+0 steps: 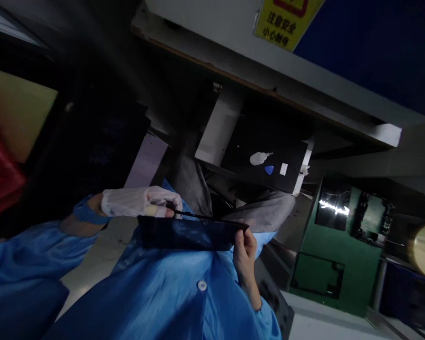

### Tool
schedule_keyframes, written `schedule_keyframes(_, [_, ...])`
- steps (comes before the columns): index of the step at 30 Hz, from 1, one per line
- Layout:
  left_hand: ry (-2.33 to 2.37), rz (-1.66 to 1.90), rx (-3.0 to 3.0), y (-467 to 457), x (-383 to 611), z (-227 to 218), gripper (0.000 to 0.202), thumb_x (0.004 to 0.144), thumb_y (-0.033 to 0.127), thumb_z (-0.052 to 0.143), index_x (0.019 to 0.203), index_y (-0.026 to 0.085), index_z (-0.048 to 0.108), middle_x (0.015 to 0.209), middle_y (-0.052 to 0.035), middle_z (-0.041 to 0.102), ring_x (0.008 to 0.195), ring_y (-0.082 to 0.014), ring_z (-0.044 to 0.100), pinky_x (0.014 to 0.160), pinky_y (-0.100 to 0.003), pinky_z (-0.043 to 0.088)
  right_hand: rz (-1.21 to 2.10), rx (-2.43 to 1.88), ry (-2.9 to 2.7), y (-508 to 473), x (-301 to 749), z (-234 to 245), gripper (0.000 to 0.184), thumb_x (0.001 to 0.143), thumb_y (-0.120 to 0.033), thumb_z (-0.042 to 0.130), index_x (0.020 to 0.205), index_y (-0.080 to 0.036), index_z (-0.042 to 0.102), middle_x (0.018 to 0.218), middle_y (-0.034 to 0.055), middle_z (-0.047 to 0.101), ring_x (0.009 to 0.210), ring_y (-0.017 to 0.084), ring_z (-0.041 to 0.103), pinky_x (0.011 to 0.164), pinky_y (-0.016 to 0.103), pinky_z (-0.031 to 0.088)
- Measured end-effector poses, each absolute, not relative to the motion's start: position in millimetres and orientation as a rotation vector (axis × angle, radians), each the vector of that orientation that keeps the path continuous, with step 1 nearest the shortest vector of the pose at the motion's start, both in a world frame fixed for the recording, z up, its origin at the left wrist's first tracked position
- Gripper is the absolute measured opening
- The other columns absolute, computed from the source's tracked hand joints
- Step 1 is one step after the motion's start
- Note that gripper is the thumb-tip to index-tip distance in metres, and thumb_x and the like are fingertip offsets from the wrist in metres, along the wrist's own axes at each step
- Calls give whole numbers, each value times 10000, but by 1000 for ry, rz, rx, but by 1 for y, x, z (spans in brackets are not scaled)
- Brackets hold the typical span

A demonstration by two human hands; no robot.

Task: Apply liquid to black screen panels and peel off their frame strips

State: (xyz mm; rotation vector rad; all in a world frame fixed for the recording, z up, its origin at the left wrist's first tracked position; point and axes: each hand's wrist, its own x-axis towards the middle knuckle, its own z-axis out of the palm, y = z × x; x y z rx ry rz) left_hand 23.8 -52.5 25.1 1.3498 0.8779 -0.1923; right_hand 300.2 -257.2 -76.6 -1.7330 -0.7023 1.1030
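A thin dark glossy panel (187, 234), like a tablet screen, is held nearly edge-on in front of my blue coat. My left hand (147, 202), in a white glove with a bare thumb tip, grips its upper edge near the left corner. At the right corner, the thumb and bent fingers of my bare right hand (245, 248) pinch the panel. A narrow black strip (198, 216) runs along the upper edge between both hands. Whether this strip is part of the panel, I cannot tell.
Beyond my knees, a black mat (265, 151) on an open drawer carries a white object, a blue pick (269, 170) and a small white piece. At right, a green mat (340, 257) bears dark device parts. A bench edge (269, 92) crosses above; a red object (2, 172) lies left.
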Motion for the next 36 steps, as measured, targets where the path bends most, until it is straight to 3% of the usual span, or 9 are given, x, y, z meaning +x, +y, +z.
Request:
schedule_keyframes(3, [735,-273,1351,-47,35,22,450,999,505,614,1016,92,792,902,18,735,832,-99,564,802,-169,390,1077,-1735,-680,-263,304,-80,732,931,-966,727,791,-248,746,693,-7,595,662,169,491,617,295,467])
schedule_keyframes(6, [664,-320,1442,-42,41,11,431,994,511,624,974,118,800,913,-10,776,875,-135,611,814,-189,405,1072,-1737,-672,-270,308,-86,721,942,-953,724,775,-252,742,687,-2,612,658,176,509,615,300,482])
schedule_keyframes(12, [681,-280,1510,-47,59,-4,522,954,559,617,1111,108,829,941,-28,767,828,-137,600,754,-218,392,1029,-1758,-648,-282,308,-98,728,946,-969,704,782,-261,737,742,20,705,719,210,629,680,328,567])
schedule_keyframes(19, [544,-334,1349,-58,97,6,428,977,527,628,968,128,783,855,-19,693,751,-139,545,749,-240,415,967,-1759,-835,-295,289,-110,693,1023,-919,665,902,-258,831,869,74,819,802,245,742,773,368,638])
schedule_keyframes(22, [531,-368,1309,-56,100,17,407,1038,475,592,1051,121,794,883,-17,689,762,-137,537,758,-235,426,953,-1747,-841,-297,283,-113,668,1038,-898,669,950,-260,849,873,73,825,796,246,747,769,363,635])
schedule_keyframes(26, [609,-443,1369,-57,102,25,340,1017,385,743,1208,113,817,996,-13,722,851,-135,590,799,-206,430,1007,-1741,-820,-295,283,-112,673,1030,-897,685,1054,-255,888,932,87,857,860,266,782,834,384,657])
schedule_keyframes(30, [723,-652,1438,-59,112,32,261,1089,238,733,1307,115,809,968,17,691,798,-103,541,749,-186,382,1088,-1711,-780,-290,285,-105,682,1024,-893,700,1074,-244,903,967,83,875,886,259,798,850,368,662])
schedule_keyframes(33, [712,-719,1408,-58,118,37,327,1136,245,688,1434,150,782,1015,17,712,819,-105,553,768,-185,385,1131,-1655,-824,-288,287,-99,661,1072,-854,663,1031,-238,898,929,71,867,863,241,798,825,339,656])
schedule_keyframes(36, [731,-713,1360,-56,118,37,321,1157,255,618,1422,185,787,1145,0,767,926,-123,609,825,-190,392,1136,-1615,-912,-287,286,-96,610,1117,-797,634,1005,-255,888,922,68,861,876,243,816,842,339,669])
